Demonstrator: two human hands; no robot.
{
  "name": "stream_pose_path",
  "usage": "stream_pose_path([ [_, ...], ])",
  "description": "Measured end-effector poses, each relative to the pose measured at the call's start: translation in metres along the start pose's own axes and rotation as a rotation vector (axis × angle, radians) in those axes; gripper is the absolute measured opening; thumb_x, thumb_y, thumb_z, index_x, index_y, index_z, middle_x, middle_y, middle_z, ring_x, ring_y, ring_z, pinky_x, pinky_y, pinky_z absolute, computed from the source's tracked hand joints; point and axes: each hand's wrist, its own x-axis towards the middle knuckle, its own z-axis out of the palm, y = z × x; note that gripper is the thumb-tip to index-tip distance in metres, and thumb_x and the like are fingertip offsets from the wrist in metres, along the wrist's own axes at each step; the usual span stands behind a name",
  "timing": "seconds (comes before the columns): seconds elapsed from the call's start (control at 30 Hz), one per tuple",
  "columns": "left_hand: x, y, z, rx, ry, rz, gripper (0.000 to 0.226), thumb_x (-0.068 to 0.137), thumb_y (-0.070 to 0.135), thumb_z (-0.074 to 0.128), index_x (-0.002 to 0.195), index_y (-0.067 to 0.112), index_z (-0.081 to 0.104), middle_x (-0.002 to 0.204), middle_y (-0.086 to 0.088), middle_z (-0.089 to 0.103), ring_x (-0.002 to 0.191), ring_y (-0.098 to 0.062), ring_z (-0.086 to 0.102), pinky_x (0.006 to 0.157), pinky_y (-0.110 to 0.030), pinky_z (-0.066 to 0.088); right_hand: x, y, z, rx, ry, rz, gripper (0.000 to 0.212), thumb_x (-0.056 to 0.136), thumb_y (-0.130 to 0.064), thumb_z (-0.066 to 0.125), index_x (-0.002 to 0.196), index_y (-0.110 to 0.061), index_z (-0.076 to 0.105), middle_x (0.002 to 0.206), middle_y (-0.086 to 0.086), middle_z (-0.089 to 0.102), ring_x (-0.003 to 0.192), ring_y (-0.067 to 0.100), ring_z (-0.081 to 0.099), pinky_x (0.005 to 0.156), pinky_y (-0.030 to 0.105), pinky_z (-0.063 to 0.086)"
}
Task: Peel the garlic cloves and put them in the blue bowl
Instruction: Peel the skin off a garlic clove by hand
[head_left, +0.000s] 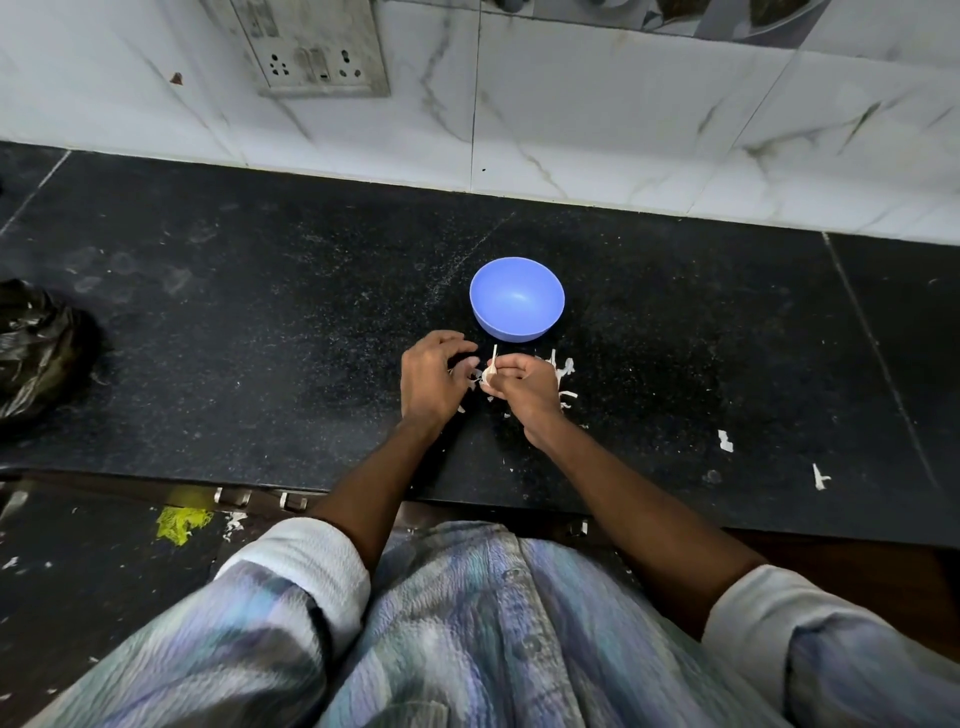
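Garlic: small pale papery-skinned garlic piece (488, 375), pinched at the fingertips of the right hand (524, 382); a thin strip of skin stands up from it just above the thumb.
Right hand: fingers curled round the garlic, gripping it just above the black speckled stone counter (260, 322).
Left hand: left hand (434, 379) close beside the garlic, fingers bent toward it; whether the tips grip skin cannot be told.
Step in hand: judged to be stripping skin; no clove is yet bare.
Method: keep the right-hand grip firm but not crushing; take the raised strip between left thumb and forefinger and pull away from the holding fingers, along the clove.
Risk: a loose pinch may let the clove slip out.
Blue bowl: round blue plastic bowl (517, 299), upright, just beyond the fingertips; nothing visible inside.
Waste: white papery skin scraps (563, 376) on the counter under and right of the fingers.
Bag: crumpled black plastic bag (39, 345), well left of the fingers; contents hidden.
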Motion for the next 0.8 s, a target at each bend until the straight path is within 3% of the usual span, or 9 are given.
stream_pose_path([
  [0.1,-0.001,0.013,0.001,-0.263,-0.113,-0.202,0.010,0.084,0.017,0.089,0.093,0.021,0.085,0.089,0.009,0.079,0.079,-0.008,0.075,0.075,-0.036,0.065,-0.002,-0.004,-0.001,0.014,-0.017,-0.028,0.022,0.087,0.003,0.078,0.108,0.005,0.072,0.097,0.021,0.076,0.087,0.025,0.076,0.082,0.034,0.064],
  [0.23,-0.001,0.017,0.001,-0.421,-0.140,-0.348,0.010,0.082,0.013,0.090,0.090,0.017,0.086,0.079,0.005,0.080,0.073,-0.014,0.078,0.070,-0.032,0.065,-0.003,-0.008,-0.002,0.021,-0.034,-0.054,0.024,0.087,0.001,0.079,0.108,0.008,0.072,0.097,0.022,0.076,0.081,0.018,0.074,0.078,0.027,0.063],
  [0.4,-0.004,0.013,0.008,-0.307,-0.113,-0.262,0.011,0.089,0.012,0.084,0.099,0.016,0.086,0.089,0.002,0.082,0.069,0.000,0.072,0.071,-0.023,0.062,-0.002,-0.011,-0.005,0.027,-0.059,-0.036,0.016,0.087,0.007,0.076,0.103,0.004,0.074,0.097,0.022,0.076,0.083,0.020,0.074,0.080,0.029,0.064],
  [0.47,-0.007,0.017,0.011,-0.271,-0.102,-0.217,0.013,0.092,0.008,0.079,0.100,0.015,0.086,0.090,0.002,0.082,0.069,0.005,0.069,0.069,-0.011,0.055,-0.003,-0.010,-0.007,0.035,-0.053,-0.026,0.014,0.086,0.008,0.076,0.096,-0.002,0.076,0.093,0.020,0.077,0.082,0.020,0.075,0.080,0.030,0.064],
  [0.53,-0.011,0.022,0.012,-0.250,-0.085,-0.188,0.017,0.092,0.005,0.074,0.101,0.015,0.086,0.090,0.000,0.082,0.071,0.000,0.070,0.066,-0.006,0.050,-0.003,-0.009,-0.007,0.059,-0.037,-0.011,0.016,0.086,0.009,0.075,0.092,-0.006,0.075,0.093,0.020,0.077,0.083,0.022,0.076,0.079,0.029,0.063],
  [0.63,-0.013,0.024,0.015,-0.278,-0.074,-0.169,0.022,0.093,0.003,0.069,0.100,0.015,0.086,0.086,0.003,0.081,0.077,-0.011,0.073,0.071,-0.021,0.055,-0.003,-0.009,-0.008,0.106,-0.002,0.017,0.018,0.086,0.010,0.074,0.092,-0.006,0.073,0.096,0.021,0.076,0.084,0.023,0.076,0.077,0.028,0.063],
  [0.73,-0.011,0.019,0.021,-0.332,-0.099,-0.284,0.020,0.095,0.007,0.070,0.104,0.017,0.085,0.090,0.012,0.079,0.085,-0.006,0.074,0.082,-0.024,0.059,-0.002,-0.008,-0.011,0.132,0.011,0.030,0.016,0.086,0.010,0.074,0.096,-0.004,0.072,0.098,0.022,0.076,0.087,0.026,0.076,0.077,0.028,0.063],
  [0.8,-0.009,0.016,0.026,-0.427,-0.128,-0.367,0.020,0.096,0.009,0.070,0.107,0.017,0.084,0.098,0.008,0.081,0.091,-0.010,0.077,0.091,-0.034,0.062,0.000,-0.008,-0.014,0.147,0.007,0.036,0.016,0.088,0.010,0.072,0.100,-0.001,0.072,0.100,0.023,0.076,0.088,0.026,0.076,0.079,0.028,0.063],
])
